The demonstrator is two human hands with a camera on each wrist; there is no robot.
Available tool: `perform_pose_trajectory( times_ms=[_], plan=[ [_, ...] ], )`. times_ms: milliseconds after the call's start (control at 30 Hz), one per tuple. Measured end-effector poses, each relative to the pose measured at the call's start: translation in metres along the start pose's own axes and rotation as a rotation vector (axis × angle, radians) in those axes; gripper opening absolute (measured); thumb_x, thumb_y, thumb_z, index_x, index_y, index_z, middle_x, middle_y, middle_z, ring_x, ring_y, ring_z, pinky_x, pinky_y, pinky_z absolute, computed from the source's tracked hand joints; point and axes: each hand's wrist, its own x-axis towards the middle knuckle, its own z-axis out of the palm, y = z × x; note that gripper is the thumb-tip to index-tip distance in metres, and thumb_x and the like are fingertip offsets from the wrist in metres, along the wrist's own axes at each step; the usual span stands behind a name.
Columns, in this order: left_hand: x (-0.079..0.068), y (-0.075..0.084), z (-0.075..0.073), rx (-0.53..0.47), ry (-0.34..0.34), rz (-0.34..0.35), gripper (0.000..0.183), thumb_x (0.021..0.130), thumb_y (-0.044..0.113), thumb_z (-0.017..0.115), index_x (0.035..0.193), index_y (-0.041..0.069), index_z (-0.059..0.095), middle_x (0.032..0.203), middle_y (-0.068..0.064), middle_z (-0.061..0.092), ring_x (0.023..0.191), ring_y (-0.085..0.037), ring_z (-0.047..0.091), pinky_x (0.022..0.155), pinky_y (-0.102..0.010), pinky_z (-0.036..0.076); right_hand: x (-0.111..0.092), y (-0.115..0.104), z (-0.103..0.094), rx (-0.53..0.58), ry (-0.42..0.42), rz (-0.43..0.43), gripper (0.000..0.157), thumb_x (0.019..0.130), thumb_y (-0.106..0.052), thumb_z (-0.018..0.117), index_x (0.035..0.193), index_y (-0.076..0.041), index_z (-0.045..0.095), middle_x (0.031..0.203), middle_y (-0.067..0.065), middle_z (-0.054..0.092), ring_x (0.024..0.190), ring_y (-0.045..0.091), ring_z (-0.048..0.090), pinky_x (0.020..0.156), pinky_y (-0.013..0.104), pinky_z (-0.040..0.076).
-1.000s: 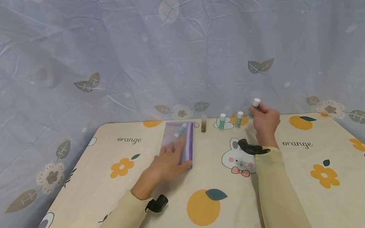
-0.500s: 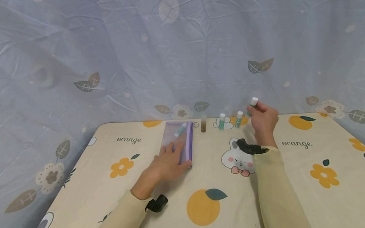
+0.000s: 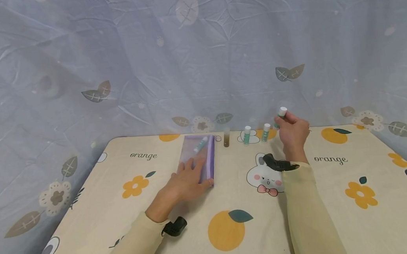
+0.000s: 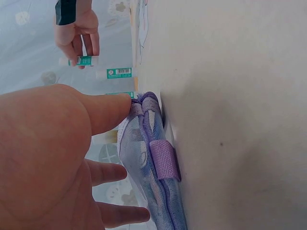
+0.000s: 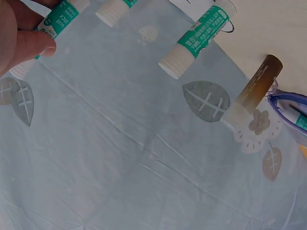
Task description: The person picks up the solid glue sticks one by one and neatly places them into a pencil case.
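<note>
My left hand lies with spread fingers on a purple-edged mesh zip pouch; the left wrist view shows the thumb at the end of the pouch. Through the mesh, one green and white glue stick shows inside. At the back right, my right hand pinches another glue stick between thumb and fingers, white cap up. Its label reads "glue stick" in the right wrist view. Two more glue sticks stand upright to its left, one nearer and one farther.
A brown tube with a clear top stands between the pouch and the glue sticks, near the pouch's zip ring. Behind the table edge hangs a grey-blue patterned curtain. A cream cloth printed with oranges and flowers covers the table.
The right hand, with its glue stick, has shifted slightly left and up. The left hand and the pouch have stayed put.
</note>
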Motion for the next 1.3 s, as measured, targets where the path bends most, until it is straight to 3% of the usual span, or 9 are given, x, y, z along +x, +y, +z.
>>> perform_pose_trajectory(
  times_ms=[1300],
  plan=[
    [-0.002,0.000,0.000,0.001,-0.002,0.007,0.082,0.105,0.049,0.060,0.171,0.021,0.020,0.175,-0.025,0.022,0.160,-0.050,0.023,0.119,-0.079,0.027,-0.011,-0.014,0.007,0.027,-0.005,-0.089,0.046,0.101,-0.025,0.073,0.147,-0.019,0.065,0.144,0.006,0.070,0.133,0.018,0.066,0.118,0.034,0.047]
  ],
)
